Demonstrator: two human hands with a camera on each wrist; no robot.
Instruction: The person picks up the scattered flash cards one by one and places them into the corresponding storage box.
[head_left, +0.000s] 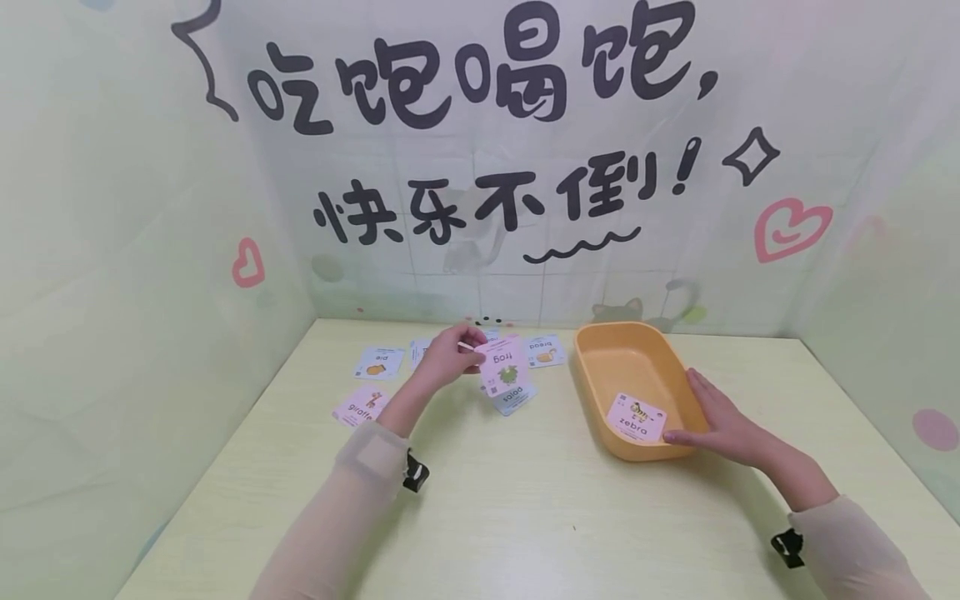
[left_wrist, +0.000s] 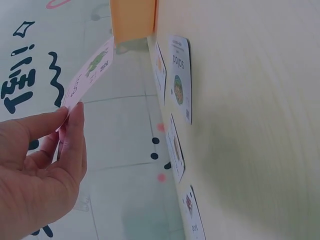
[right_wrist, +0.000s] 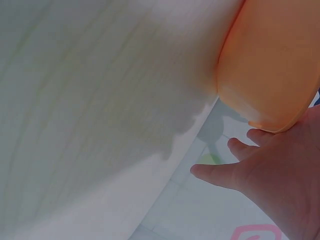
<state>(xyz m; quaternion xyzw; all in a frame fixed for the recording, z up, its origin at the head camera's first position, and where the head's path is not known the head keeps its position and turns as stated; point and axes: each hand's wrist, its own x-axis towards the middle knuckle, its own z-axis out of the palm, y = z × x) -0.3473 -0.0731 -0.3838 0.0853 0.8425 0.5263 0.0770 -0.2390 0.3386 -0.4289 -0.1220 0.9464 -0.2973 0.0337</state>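
Observation:
In the head view my left hand (head_left: 448,357) pinches a pink frog card (head_left: 504,368) by its edge. The left wrist view shows thumb and fingertips on that card, tilted above the table. A blue salad card (head_left: 516,402) lies below it, partly covered from above. My right hand (head_left: 723,427) rests against the right side of an orange bin (head_left: 585,379), thumb at the rim. Its fingers (right_wrist: 217,175) are straight and spread in the right wrist view. Inside the bin a pink zebra card (head_left: 636,418) leans at the near end.
A pie card (head_left: 379,363) and a giraffe card (head_left: 362,406) lie at the left of the table. The bread card (head_left: 545,351) is between the frog card and the bin. Other blue cards are partly hidden behind my left hand. A printed cloth wall (head_left: 472,283) stands behind.

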